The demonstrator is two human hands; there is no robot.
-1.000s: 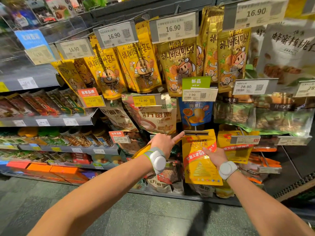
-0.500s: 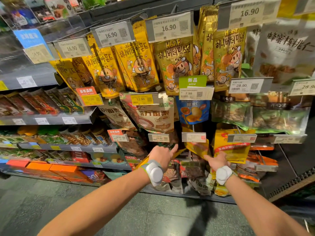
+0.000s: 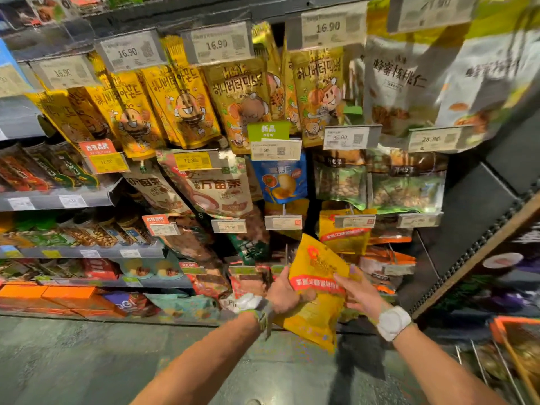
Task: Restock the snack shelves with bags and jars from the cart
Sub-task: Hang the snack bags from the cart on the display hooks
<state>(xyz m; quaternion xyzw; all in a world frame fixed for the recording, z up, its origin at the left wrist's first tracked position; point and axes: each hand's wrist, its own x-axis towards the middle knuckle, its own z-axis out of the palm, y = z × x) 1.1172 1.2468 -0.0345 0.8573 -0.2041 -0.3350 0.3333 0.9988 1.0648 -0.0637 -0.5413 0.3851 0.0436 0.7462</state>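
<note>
our left hand [image 3: 282, 290] grips a yellow snack bag [image 3: 317, 320]; our right hand [image 3: 361, 293], fingers straight, touches its edge. it's not yet hung beyond our fingertips; the cart [image 3: 498, 325] looks stocked.

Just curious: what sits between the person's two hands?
A yellow snack bag, in the head view; the left hand grips its left edge, the right hand is open at its right edge.

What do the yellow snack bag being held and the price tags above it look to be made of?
The yellow snack bag is likely thin plastic film, seemingly fairly matte; it bends and creases in the left hand's grip. The price tags seem to be printed paper in clear, glossy plastic holders, judging by their pale sheen, though motion blur leaves this uncertain.
</note>
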